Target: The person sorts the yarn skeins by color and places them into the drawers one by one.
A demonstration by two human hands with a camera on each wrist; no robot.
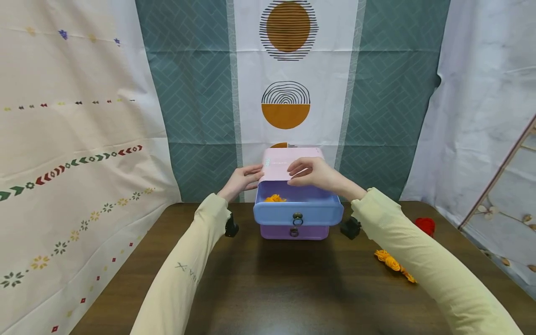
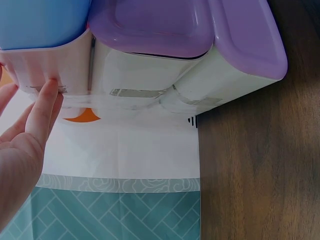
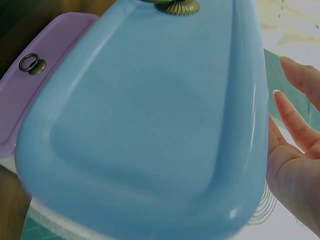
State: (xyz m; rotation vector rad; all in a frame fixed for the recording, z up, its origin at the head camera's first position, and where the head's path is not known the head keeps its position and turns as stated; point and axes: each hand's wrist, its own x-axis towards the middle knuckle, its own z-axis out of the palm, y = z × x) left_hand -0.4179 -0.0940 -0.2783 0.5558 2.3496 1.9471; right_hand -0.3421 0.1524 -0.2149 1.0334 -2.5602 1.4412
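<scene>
A small drawer unit with a pale pink top (image 1: pixel 275 168) stands at the back of the table. Its blue drawer (image 1: pixel 272 215) is pulled out, and an orange yarn bundle (image 1: pixel 275 198) lies inside at the left. Below it sits a closed purple drawer (image 1: pixel 272 232) with a ring pull; the left wrist view shows another purple drawer (image 2: pixel 250 35). My left hand (image 1: pixel 240 180) touches the unit's left side with extended fingers. Over the pulled-out drawer hovers my right hand (image 1: pixel 316 173), fingers loosely bent and apart, nothing visible between them.
On the wooden table (image 1: pixel 289 288), another orange yarn bundle (image 1: pixel 393 264) lies at the right, partly behind my right sleeve. A red yarn ball (image 1: pixel 425 225) is farther back. Patterned cloth (image 1: pixel 197 93) hangs behind the unit and along both sides.
</scene>
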